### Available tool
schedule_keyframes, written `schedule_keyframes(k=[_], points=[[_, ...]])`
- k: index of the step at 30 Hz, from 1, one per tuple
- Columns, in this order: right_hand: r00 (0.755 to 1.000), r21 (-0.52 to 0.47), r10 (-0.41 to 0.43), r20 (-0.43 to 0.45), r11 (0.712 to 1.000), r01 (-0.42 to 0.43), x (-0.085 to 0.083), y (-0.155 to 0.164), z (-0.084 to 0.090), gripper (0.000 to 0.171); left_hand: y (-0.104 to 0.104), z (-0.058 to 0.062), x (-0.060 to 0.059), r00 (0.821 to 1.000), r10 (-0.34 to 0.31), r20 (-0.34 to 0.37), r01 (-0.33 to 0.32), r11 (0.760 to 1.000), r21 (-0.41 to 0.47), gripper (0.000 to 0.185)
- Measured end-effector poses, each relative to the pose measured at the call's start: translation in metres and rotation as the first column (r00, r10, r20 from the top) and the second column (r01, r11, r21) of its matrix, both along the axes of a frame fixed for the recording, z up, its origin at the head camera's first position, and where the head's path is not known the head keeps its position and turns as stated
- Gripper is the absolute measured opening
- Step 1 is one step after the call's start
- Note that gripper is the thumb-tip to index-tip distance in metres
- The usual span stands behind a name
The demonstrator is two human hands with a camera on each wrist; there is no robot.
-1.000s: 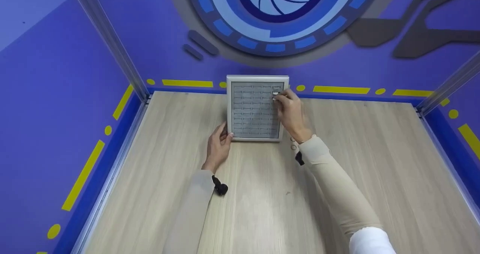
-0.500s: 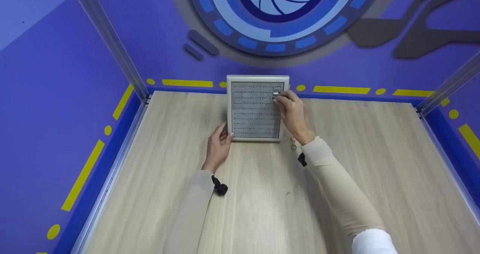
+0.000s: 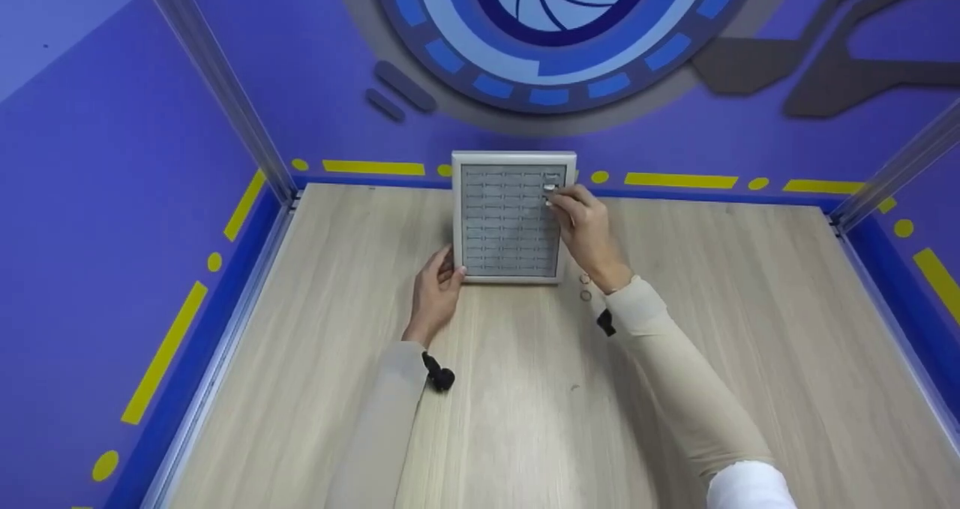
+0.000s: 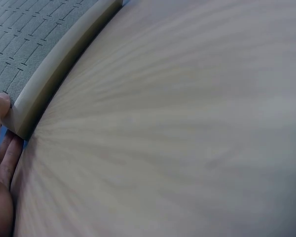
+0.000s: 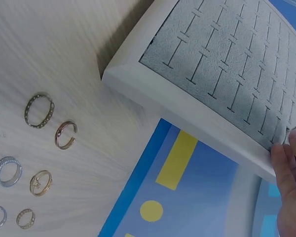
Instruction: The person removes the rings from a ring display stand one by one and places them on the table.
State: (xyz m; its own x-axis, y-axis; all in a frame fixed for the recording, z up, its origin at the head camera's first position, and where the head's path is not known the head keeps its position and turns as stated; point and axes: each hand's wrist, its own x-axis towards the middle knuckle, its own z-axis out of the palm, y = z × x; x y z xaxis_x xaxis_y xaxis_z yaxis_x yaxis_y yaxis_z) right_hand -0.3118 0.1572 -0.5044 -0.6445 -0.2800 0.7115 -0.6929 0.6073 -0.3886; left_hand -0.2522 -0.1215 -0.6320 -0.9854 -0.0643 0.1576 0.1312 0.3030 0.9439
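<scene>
One slotted tray we are handling
Our left hand is gripping its lower corner; our right hand is pinching a silvery ring.

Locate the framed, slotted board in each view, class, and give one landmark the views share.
Head: board near the centre, left hand at its lower corner, right hand over its opposite edge.
Left wrist: board in the upper left corner, cut off.
Right wrist: board at upper right, cut off.
Shared landmark: the pale wooden table, in all three.
</scene>
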Motion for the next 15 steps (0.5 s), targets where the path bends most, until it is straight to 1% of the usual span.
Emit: schedule_keyframes(k=[6, 11, 15], points=[[1.000, -0.005, 0.000, -0.008, 1.000, -0.001, 0.005, 0.003, 0.003, 0.010, 0.000, 0.000, 0.000, 1.000, 0.003, 0.005, -0.003, 1.000, 0.011, 0.057], [1.000, -0.012, 0.008, 0.000, 1.000, -0.008, 0.010, 0.007, 0.004, 0.009, 0.001, 0.000, 0.001, 1.000, 0.004, 0.007, -0.005, 1.000, 0.023, 0.056], [1.000, 0.006, 0.026, 0.000, 1.000, -0.026, 0.015, 0.013, 0.004, 0.009, 0.001, 0.001, 0.001, 1.000, 0.008, 0.016, -0.008, 1.000, 0.025, 0.055]])
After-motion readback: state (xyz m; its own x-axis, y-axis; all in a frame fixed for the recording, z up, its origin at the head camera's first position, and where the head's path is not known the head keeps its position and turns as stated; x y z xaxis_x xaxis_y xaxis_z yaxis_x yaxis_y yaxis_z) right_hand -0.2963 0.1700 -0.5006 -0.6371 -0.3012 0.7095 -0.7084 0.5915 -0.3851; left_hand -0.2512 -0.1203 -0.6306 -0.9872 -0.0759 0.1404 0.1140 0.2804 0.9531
